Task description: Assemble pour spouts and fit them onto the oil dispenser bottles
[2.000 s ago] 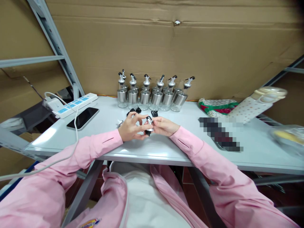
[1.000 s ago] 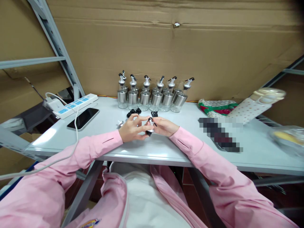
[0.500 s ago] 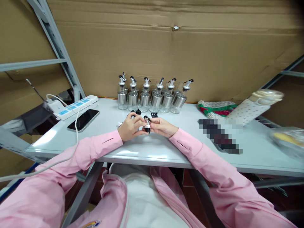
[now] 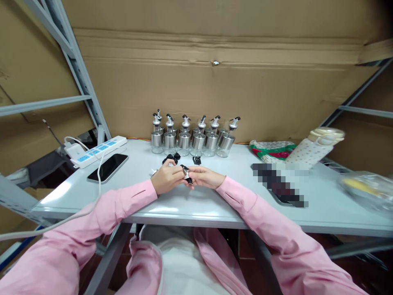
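Note:
Between my two hands is a silver-and-black pourer spout point(image 4: 186, 173), tilted, above the front half of the table. My left hand point(image 4: 168, 178) grips it from the left, fingers closed round it. From the right, the fingertips of my right hand point(image 4: 205, 177) pinch the same spout. Just beyond my left hand lie several black stopper parts point(image 4: 170, 158), and some small black clips point(image 4: 197, 160) sit right of them. White spout parts point(image 4: 153, 172) are partly hidden behind my left hand. Several glass bottles with steel sleeves point(image 4: 198, 142) stand in rows behind; the front ones carry pourer spouts.
On the left of the table point(image 4: 196, 209) are a phone point(image 4: 108, 167), a power strip point(image 4: 101, 150) and a white cable point(image 4: 98, 180) crossing my left sleeve. A dotted tumbler point(image 4: 313, 149), a patterned cloth point(image 4: 270, 151), a pixelated object point(image 4: 278, 185) and a plastic-wrapped bowl point(image 4: 365, 190) are on the right.
The spout has turned from upright to tilted between my hands. The whole view has shifted, so the table sits lower in the picture. Both hands keep their hold.

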`<action>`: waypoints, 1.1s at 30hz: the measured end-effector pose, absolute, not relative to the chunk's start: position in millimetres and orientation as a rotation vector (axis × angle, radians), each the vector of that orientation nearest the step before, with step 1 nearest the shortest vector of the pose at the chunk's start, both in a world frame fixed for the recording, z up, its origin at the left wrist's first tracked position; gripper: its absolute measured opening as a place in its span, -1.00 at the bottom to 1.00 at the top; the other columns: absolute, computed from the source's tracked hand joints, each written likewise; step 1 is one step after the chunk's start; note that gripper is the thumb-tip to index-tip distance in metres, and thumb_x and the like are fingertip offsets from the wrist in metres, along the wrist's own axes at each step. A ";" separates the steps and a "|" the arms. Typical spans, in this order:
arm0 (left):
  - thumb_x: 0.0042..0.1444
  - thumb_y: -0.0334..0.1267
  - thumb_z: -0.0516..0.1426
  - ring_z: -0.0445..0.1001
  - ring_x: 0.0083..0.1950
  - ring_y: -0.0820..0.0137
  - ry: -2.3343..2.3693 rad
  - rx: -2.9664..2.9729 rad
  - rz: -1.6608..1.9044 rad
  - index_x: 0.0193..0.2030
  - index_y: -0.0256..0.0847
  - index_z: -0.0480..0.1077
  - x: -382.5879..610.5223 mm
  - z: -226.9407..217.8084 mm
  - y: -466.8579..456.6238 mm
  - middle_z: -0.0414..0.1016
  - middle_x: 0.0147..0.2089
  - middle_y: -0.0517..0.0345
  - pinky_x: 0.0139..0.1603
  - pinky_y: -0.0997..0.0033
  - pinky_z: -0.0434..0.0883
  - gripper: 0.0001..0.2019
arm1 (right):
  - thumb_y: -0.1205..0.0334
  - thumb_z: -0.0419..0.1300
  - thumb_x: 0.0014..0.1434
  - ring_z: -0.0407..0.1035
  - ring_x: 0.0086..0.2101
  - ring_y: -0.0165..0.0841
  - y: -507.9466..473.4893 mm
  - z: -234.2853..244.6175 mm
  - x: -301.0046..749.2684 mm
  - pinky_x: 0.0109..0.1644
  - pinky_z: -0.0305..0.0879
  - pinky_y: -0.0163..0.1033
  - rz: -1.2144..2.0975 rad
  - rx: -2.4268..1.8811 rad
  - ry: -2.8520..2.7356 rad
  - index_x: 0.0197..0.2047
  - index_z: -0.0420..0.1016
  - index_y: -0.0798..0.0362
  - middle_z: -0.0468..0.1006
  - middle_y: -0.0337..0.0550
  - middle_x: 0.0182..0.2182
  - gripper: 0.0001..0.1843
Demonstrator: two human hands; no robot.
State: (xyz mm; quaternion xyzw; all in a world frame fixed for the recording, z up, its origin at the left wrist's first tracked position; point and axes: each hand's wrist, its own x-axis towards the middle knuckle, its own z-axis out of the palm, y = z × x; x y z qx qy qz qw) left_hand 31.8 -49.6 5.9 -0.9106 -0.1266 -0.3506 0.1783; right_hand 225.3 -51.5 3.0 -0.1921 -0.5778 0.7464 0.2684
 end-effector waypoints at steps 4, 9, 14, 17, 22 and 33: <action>0.26 -0.25 -0.11 0.32 -0.43 0.54 -0.310 -2.560 -0.993 -0.46 -0.24 0.25 31.8 9.8 -53.0 0.43 -0.46 0.24 -0.11 0.34 0.16 -0.70 | 0.14 0.29 -0.03 0.38 -0.46 -0.54 -51.7 4.8 225.2 -0.46 0.24 -0.46 1.943 -0.492 -1.602 -0.30 0.38 0.19 0.47 -0.23 -0.48 -0.69; 0.26 -0.26 -0.14 0.30 -0.43 0.50 -0.336 -2.529 -1.048 -0.45 -0.25 0.24 31.1 11.2 -53.2 0.39 -0.48 0.21 -0.14 0.33 0.19 -0.71 | 0.03 0.26 -0.04 0.37 -0.44 -0.51 -51.2 6.4 222.9 -0.39 0.30 -0.39 1.836 -0.520 -1.665 -0.35 0.37 0.19 0.45 -0.22 -0.49 -0.64; 0.23 -0.25 -0.07 0.34 -0.35 0.46 -0.445 -2.574 -1.143 -0.32 -0.25 0.23 30.3 6.4 -50.3 0.40 -0.38 0.17 -0.16 0.32 0.23 -0.84 | -0.01 0.26 -0.07 0.37 -0.49 -0.50 -47.3 7.7 221.2 -0.39 0.31 -0.34 1.626 -0.629 -1.682 -0.29 0.27 0.09 0.45 -0.30 -0.52 -0.59; 0.20 -0.22 -0.02 0.37 -0.21 0.41 -0.588 -2.678 -1.195 -0.17 -0.23 0.20 30.6 2.7 -50.3 0.39 -0.22 0.09 -0.14 0.33 0.28 -0.86 | -0.03 0.25 -0.06 0.34 -0.52 -0.50 -46.4 6.0 218.0 -0.40 0.28 -0.33 1.459 -0.674 -1.694 -0.36 0.20 0.06 0.44 -0.31 -0.52 -0.60; 0.18 -0.21 0.01 0.33 -0.08 0.33 -0.660 -2.721 -1.138 0.00 -0.17 0.19 30.0 -1.7 -49.0 0.31 -0.07 0.01 -0.10 0.31 0.33 -0.74 | -0.08 0.19 -0.03 0.30 -0.48 -0.47 -56.6 11.5 209.2 -0.34 0.24 -0.29 1.124 -0.747 -1.858 -0.45 0.16 0.05 0.39 -0.30 -0.51 -0.61; 0.17 -0.36 -0.01 0.29 -0.21 0.41 -0.586 -2.685 -1.132 -0.17 -0.18 0.30 32.9 0.7 -55.7 0.33 -0.21 0.10 -0.14 0.38 0.29 -0.87 | -0.09 -0.20 0.17 0.31 -0.16 -0.36 41.1 66.8 337.2 -0.09 0.21 -0.20 0.305 -1.045 -0.619 -0.16 0.27 0.06 0.40 -0.10 -0.19 -0.56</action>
